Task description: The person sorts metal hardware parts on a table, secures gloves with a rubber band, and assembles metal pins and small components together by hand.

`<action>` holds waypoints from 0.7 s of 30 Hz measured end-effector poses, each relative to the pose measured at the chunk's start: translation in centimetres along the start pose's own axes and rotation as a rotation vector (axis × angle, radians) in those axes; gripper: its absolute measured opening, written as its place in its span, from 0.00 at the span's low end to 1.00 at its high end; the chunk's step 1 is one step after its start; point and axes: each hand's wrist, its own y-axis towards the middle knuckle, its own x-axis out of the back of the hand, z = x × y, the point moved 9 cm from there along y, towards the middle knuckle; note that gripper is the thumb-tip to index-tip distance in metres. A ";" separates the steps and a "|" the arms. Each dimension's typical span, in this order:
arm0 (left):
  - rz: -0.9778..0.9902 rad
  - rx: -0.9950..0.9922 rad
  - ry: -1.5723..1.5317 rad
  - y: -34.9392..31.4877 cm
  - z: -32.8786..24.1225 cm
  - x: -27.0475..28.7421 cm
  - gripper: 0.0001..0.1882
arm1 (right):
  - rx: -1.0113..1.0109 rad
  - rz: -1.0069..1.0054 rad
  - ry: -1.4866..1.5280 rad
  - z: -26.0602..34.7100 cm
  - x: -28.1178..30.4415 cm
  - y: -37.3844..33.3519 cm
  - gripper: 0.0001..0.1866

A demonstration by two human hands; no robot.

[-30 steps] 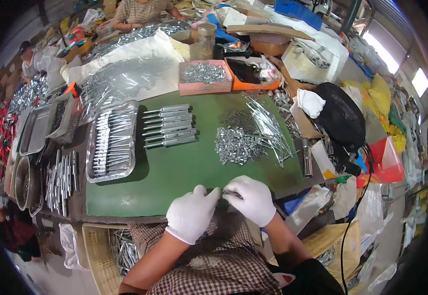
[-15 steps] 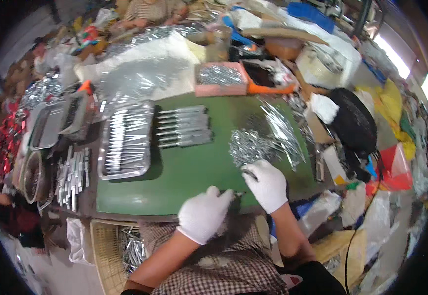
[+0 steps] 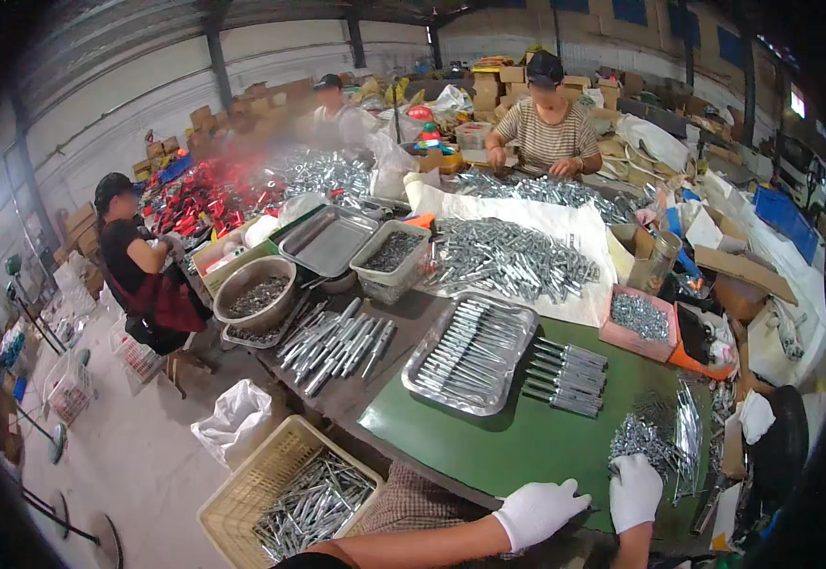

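My left hand (image 3: 539, 510) in a white glove rests at the near edge of the green table (image 3: 527, 441), its fingers pointing toward my right hand. My right hand (image 3: 636, 489), also gloved, lies knuckles up with its fingertips down on a pile of small silver metal parts (image 3: 642, 438). Whatever is under its fingers is hidden. A row of grey metal rods (image 3: 566, 376) lies beyond the pile. Left of the rods, a shiny metal tray (image 3: 436, 379) holds more rods.
A pink box of small parts (image 3: 639, 325) stands at the back right of the table. A wicker basket of rods (image 3: 291, 497) sits on the floor to my left. Three other people work at further tables heaped with metal parts. Clear plastic bags (image 3: 688, 436) lie by the pile.
The view has swung up and left, bringing the room into sight. My hands have parted, and the right hand has reached forward onto the pile of small parts.
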 end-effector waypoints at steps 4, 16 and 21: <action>0.005 -0.028 -0.005 0.3 0.1 -0.1 0.18 | 0.039 0.027 -0.028 0.0 -0.1 0.6 0.08; -0.018 -0.016 0.023 0.3 -0.2 -0.5 0.18 | 0.042 -0.040 0.030 0.5 2.3 -3.4 0.08; -0.004 0.001 0.033 0.0 -0.9 0.3 0.14 | 0.003 -0.067 0.151 -0.6 2.2 -5.3 0.07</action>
